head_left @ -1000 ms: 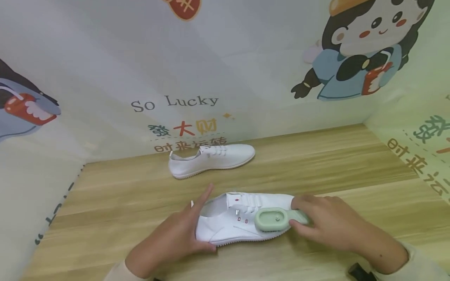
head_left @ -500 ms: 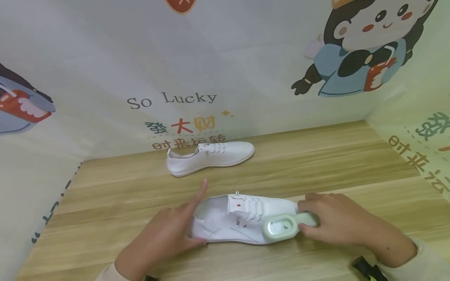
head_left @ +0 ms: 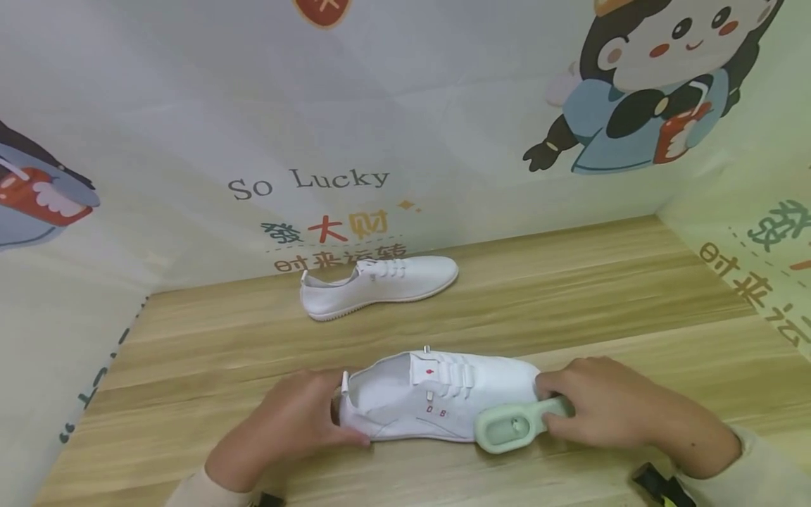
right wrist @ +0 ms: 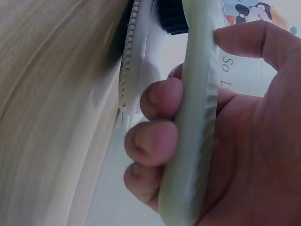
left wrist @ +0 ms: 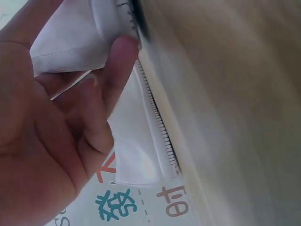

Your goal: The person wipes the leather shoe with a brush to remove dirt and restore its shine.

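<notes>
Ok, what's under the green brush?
Dark bristles show beneath the green brush in the right hand, facing the near white shoe. The brush covers part of the shoe's side, so what's there, and whether the bristle tips touch it, can't be seen.

The left grip (head_left: 299, 412) is partly curled, the right grip (head_left: 605, 400) tightly.

A wood-grain table (head_left: 602, 289) bore a white lace-up sneaker (head_left: 386, 283) near its back edge, toe to the right. Behind it rose a pale printed backdrop (head_left: 443, 120), with "So Lucky" lettering (head_left: 338, 179) above coloured Chinese characters (head_left: 328, 229). At the upper right was a cartoon figure (head_left: 611, 144) in blue with a red drink (head_left: 679, 137); part of a similar figure (head_left: 32, 193) showed at the left.
</notes>
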The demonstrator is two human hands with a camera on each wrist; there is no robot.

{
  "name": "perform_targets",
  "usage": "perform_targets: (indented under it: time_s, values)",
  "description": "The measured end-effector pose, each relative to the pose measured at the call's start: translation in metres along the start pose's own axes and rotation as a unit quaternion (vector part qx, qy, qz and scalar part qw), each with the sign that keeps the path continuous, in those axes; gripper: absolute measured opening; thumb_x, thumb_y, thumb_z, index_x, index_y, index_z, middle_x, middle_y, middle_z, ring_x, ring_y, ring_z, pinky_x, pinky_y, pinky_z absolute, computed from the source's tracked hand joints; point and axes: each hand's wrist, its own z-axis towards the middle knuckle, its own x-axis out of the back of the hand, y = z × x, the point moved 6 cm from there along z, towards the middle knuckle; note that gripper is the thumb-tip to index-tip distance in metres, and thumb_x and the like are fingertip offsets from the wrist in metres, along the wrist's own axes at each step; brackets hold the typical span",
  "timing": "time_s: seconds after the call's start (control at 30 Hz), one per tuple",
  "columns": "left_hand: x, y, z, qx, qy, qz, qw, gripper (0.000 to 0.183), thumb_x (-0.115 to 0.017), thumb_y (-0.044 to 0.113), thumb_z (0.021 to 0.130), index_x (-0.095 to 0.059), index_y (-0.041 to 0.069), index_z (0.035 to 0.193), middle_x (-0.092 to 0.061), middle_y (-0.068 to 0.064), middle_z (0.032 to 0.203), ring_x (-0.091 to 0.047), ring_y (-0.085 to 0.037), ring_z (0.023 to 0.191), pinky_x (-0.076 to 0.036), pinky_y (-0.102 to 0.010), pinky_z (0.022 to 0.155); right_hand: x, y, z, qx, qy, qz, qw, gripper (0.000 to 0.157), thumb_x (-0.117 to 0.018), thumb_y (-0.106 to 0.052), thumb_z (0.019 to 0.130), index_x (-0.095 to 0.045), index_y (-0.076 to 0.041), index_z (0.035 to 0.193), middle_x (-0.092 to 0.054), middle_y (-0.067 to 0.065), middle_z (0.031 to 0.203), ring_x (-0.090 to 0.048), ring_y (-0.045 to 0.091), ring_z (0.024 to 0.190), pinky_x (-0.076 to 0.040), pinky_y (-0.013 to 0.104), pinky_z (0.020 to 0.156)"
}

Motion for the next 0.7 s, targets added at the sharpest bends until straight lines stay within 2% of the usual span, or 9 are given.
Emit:
perform_targets:
  time_s: [0.03, 0.17, 0.3, 0.37, 0.5, 0.7]
  values:
    - [-0.002, 0.0, 0.0, 0.004, -0.005, -0.004, 1.0, 0.074, -0.082, 0.063, 0.053, -0.064, 0.027, 0.116, -0.066, 0.018, 0.094, -0.056, 0.001, 0.076, -0.048, -0.024, 0.068, -0.001, 0.0, 0.0, 0.004, -0.001, 0.003, 1.0, 0.024, -0.065, -0.028, 0.082, -0.044, -0.03, 0.07, -0.038, -0.02, 0.055, -0.036, -0.003, 0.049, -0.032, 0.019, 0.046]
    - [-0.007, -0.001, 0.0, 0.031, -0.031, -0.025, 0.9987, 0.066, -0.082, 0.061, 0.053, -0.064, 0.026, 0.106, -0.06, 0.019, 0.083, -0.052, -0.001, 0.069, -0.046, -0.025, 0.062, -0.002, 0.001, 0.001, 0.013, -0.006, 0.022, 1.0, 0.025, -0.066, -0.024, 0.08, -0.044, -0.03, 0.07, -0.036, -0.02, 0.055, -0.034, -0.004, 0.048, -0.031, 0.019, 0.045]
    - [-0.008, -0.001, 0.0, 0.049, -0.044, -0.041, 0.997, 0.059, -0.083, 0.059, 0.054, -0.064, 0.025, 0.097, -0.055, 0.019, 0.074, -0.048, -0.002, 0.061, -0.042, -0.024, 0.055, 0.002, 0.007, -0.001, 0.006, 0.002, 0.03, 1.0, 0.021, -0.065, -0.031, 0.084, -0.049, -0.034, 0.073, -0.04, -0.021, 0.057, -0.036, -0.004, 0.05, -0.032, 0.019, 0.046]
    - [-0.009, -0.001, 0.0, 0.054, -0.047, -0.045, 0.9964, 0.058, -0.083, 0.058, 0.053, -0.064, 0.023, 0.096, -0.055, 0.017, 0.073, -0.048, -0.003, 0.06, -0.041, -0.024, 0.054, 0.006, 0.012, -0.002, -0.006, 0.008, 0.027, 1.0, 0.021, -0.063, -0.041, 0.087, -0.051, -0.036, 0.071, -0.042, -0.022, 0.057, -0.038, -0.004, 0.05, -0.033, 0.019, 0.047]
    - [-0.009, -0.001, 0.0, 0.063, -0.054, -0.049, 0.9953, 0.059, -0.085, 0.055, 0.053, -0.061, 0.018, 0.092, -0.054, 0.013, 0.074, -0.048, -0.006, 0.063, -0.042, -0.027, 0.056, 0.01, 0.021, -0.002, -0.038, 0.008, 0.026, 0.999, 0.034, -0.057, -0.057, 0.087, -0.05, -0.033, 0.064, -0.042, -0.02, 0.054, -0.038, -0.002, 0.048, -0.035, 0.02, 0.046]
    - [-0.009, -0.001, -0.001, 0.062, -0.057, -0.059, 0.9947, 0.061, -0.085, 0.053, 0.054, -0.06, 0.016, 0.095, -0.054, 0.012, 0.077, -0.049, -0.007, 0.066, -0.043, -0.029, 0.059, 0.016, 0.033, 0.003, -0.092, 0.04, 0.014, 0.995, 0.036, -0.053, -0.056, 0.09, -0.053, -0.029, 0.066, -0.043, -0.014, 0.056, -0.039, 0.002, 0.049, -0.036, 0.022, 0.047]
